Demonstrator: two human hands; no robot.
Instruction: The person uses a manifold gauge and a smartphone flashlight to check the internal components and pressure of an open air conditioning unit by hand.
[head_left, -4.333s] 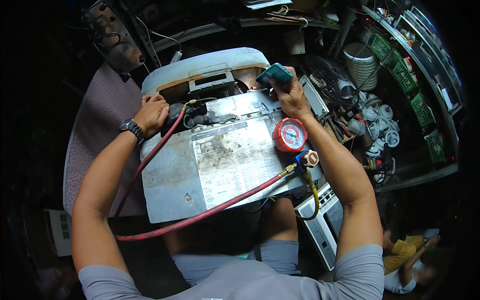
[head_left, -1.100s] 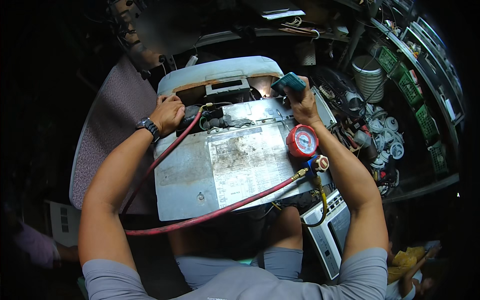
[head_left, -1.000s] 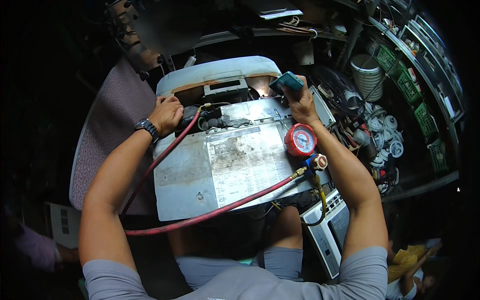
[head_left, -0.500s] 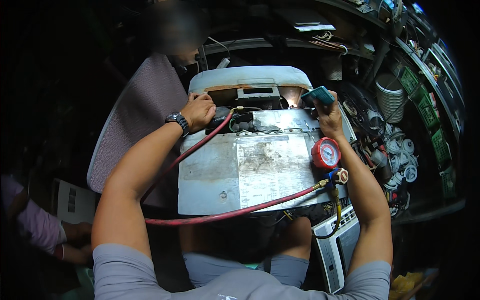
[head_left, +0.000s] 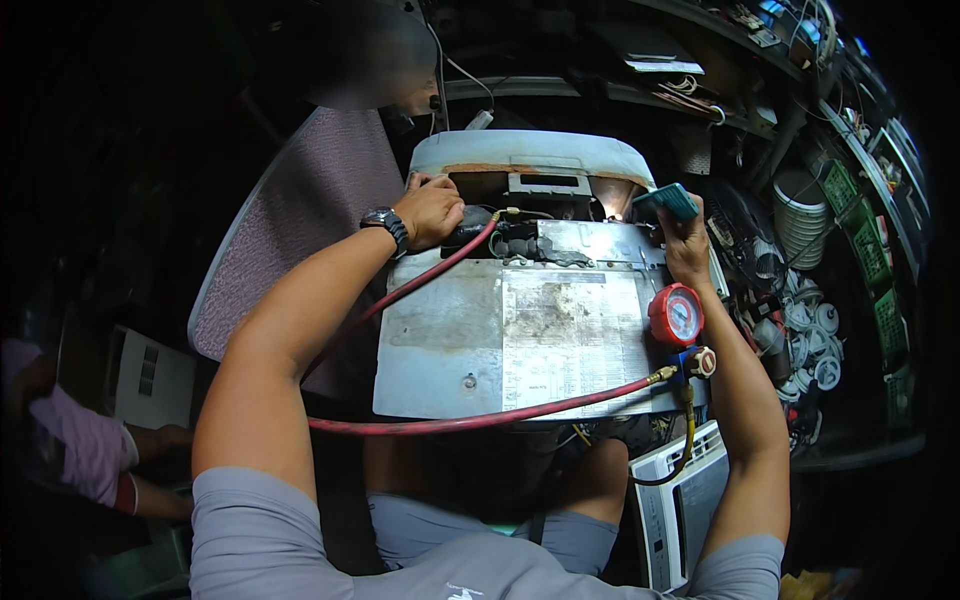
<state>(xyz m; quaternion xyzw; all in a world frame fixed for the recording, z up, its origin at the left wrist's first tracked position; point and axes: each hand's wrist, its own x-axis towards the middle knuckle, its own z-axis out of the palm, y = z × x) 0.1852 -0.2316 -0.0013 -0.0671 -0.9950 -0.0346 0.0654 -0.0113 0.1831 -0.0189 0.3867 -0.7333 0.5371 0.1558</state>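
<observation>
In the middle of the frame lay the opened air-conditioner unit (head_left: 520, 330), its grey metal cover plate up and its pale rounded end toward the top. The left hand (head_left: 432, 207) rested at the unit's upper left, fingers curled down where the red hose (head_left: 480, 420) met a fitting; whether they gripped it could not be told. The right hand (head_left: 683, 250), at the upper right, had its fingers clamped on a small teal device (head_left: 664, 201). Judging by this, the hook-up looked done: the hose ran along the plate's lower edge to the red-rimmed pressure gauge (head_left: 676, 314) at the right edge, and a yellow hose (head_left: 686, 440) dropped below it. Checking and closing up seemed to remain.

A stained, whitish rectangular label (head_left: 570, 340) covered the plate's right half. At the right of the frame, green boxes (head_left: 868, 250) lined a shelf, above white round caps (head_left: 815, 340). A white grille panel (head_left: 680, 510) stood at lower right.
</observation>
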